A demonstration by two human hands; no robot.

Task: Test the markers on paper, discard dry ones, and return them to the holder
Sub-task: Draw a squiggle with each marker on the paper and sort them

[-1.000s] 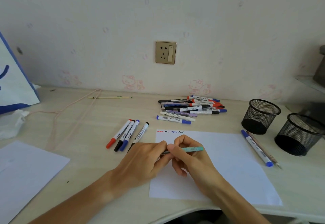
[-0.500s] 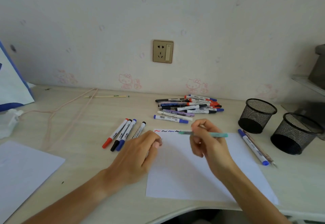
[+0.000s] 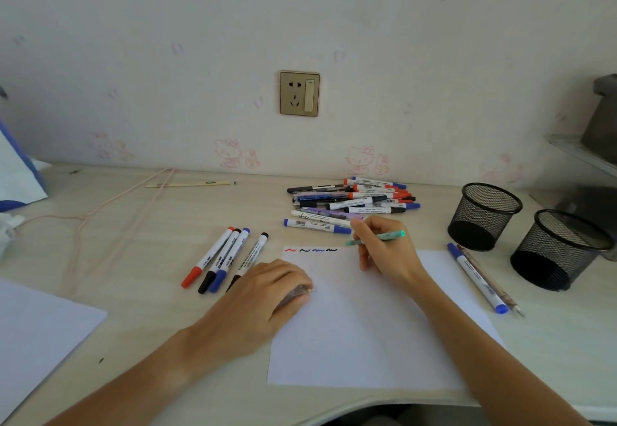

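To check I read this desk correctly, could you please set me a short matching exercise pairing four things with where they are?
Things:
1. teal pen
2. left hand
3. mesh holders
4. four tested markers

Places:
A. lying left of the test paper
B. standing at the desk's right end
C. resting on the paper's left edge
D. gripped by the right hand near the scribbles

Pairs: 1-D, 2-C, 3-B, 4-A

Print on the markers point(image 3: 354, 203) is too small to read.
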